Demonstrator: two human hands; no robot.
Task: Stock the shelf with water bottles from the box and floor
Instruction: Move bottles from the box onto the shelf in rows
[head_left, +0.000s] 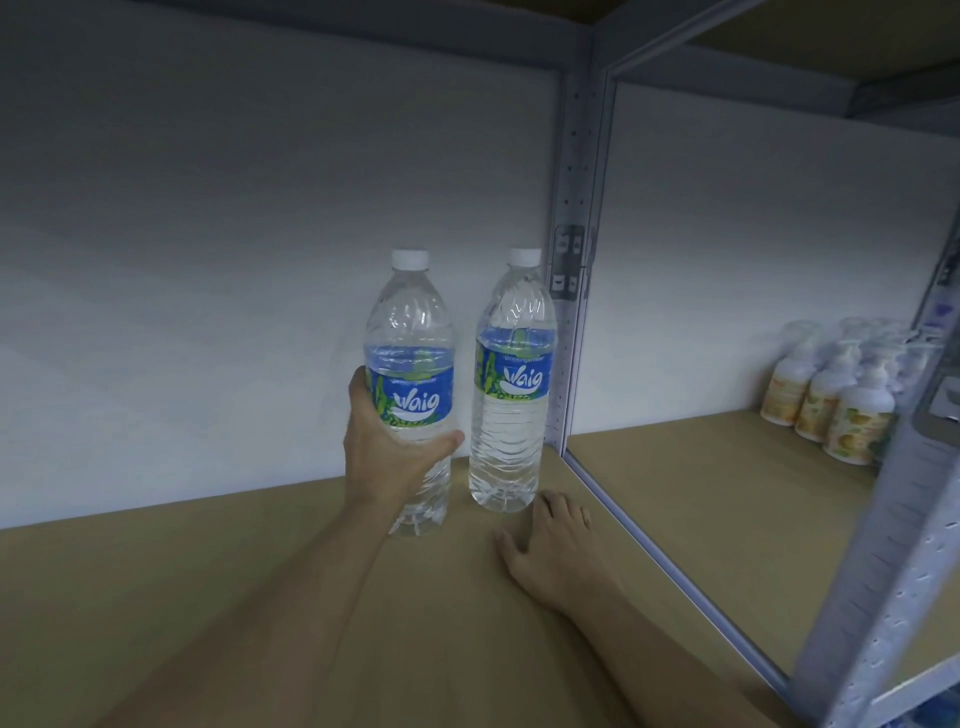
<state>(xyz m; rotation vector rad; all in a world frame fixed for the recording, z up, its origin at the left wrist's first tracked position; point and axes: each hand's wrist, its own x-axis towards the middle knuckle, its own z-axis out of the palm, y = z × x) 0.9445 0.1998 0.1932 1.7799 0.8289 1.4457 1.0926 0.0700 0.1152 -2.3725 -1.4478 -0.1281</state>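
Observation:
Two clear water bottles with white caps and blue labels stand upright on the tan shelf board (208, 561), near its back right corner. My left hand (387, 449) grips the left bottle (410, 338) round its middle, just below the label. The right bottle (511, 374) stands free beside the grey upright post. My right hand (558, 551) lies on the board just in front of that bottle, fingers relaxed and spread, holding nothing. No box or floor is in view.
A white back wall (208, 260) closes the shelf behind the bottles. A grey perforated post (571, 171) and rail divide this bay from the bay to the right, where several pump bottles with yellow labels (836, 395) stand. Another shelf board hangs overhead.

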